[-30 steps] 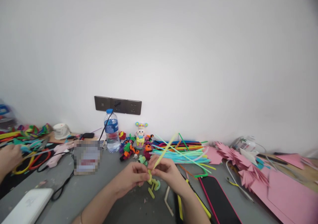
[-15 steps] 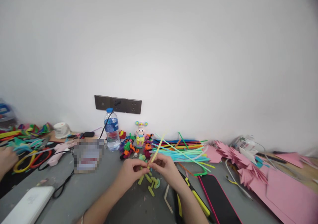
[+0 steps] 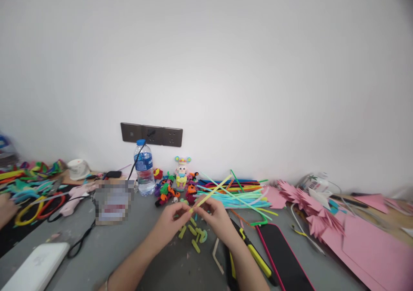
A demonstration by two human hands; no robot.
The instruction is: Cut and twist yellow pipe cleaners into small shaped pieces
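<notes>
My left hand (image 3: 170, 224) and my right hand (image 3: 217, 219) meet over the grey tabletop (image 3: 129, 248), both pinched on a yellow pipe cleaner (image 3: 211, 192) that slants up to the right. Under the hands lie several short yellow and green pipe cleaner pieces (image 3: 195, 235). Behind them is a spread pile of long coloured pipe cleaners (image 3: 238, 194), and further left a heap of small twisted figures (image 3: 167, 191) beside a little toy figure (image 3: 182, 170).
A water bottle (image 3: 143, 168) stands under a wall socket strip (image 3: 151, 135). A dark phone (image 3: 280, 256) and a yellow-black cutter (image 3: 254, 256) lie to the right, pink paper shapes (image 3: 322, 215) beyond. Another person's hand (image 3: 5, 209) is at the left edge by pipe cleaners.
My hands have moved slightly away from me and lowered toward the table; the yellow pipe cleaner now slants flatter. The curled piece that hung below my fingers a second ago lies on the table.
</notes>
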